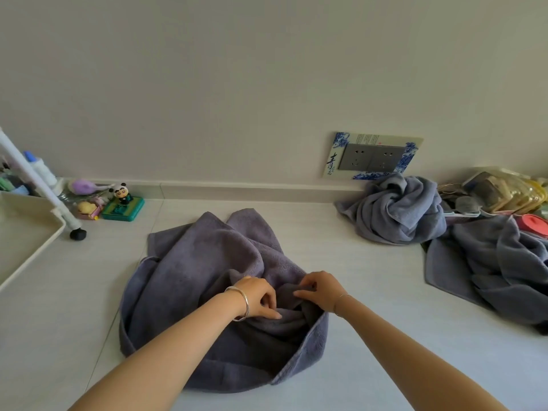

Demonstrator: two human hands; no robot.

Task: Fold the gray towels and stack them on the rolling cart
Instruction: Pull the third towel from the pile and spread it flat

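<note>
A crumpled gray towel (192,280) lies on the pale floor in front of me. My left hand (259,296), with a silver bangle on the wrist, has curled fingers in the towel's folds near its middle. My right hand (321,289) pinches a bunched fold of the same towel just to the right. Two more gray towels lie at the right: a balled one (397,212) by the wall and a spread one (498,268) nearer me. The white rolling cart (26,229) stands at the left edge, its top tray partly in view.
Small toys, a panda figure (121,193) and a green box (123,209) sit by the wall behind the cart's caster (78,234). A socket plate (372,157) is on the wall. Plastic bags (504,188) and a red lid (533,225) lie at far right.
</note>
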